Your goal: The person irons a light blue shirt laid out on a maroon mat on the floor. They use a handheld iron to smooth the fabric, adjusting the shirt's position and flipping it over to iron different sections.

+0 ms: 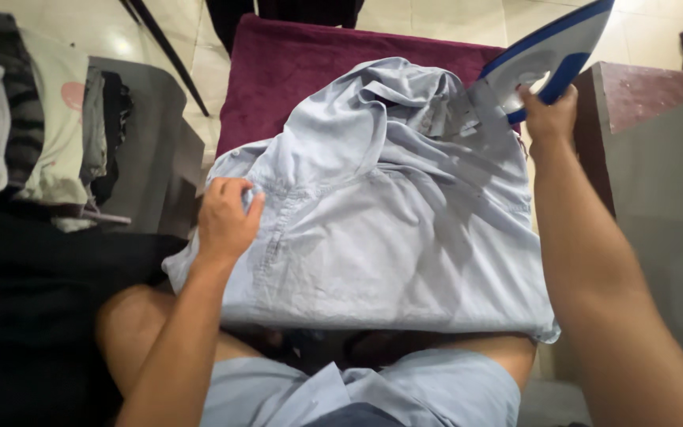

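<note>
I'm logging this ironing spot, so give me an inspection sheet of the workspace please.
Surface: low table under a maroon cloth, mostly covered by the garment.
Job's things: pale blue hooded garment spread out, creased; blue and white iron at its far right edge.
Clutter: stack of folded clothes at left.
Hands: left hand presses the garment's left side; right hand grips the iron's handle.
Cables: nothing seen.
Surroundings: pale tiled floor, grey block at right.
</note>
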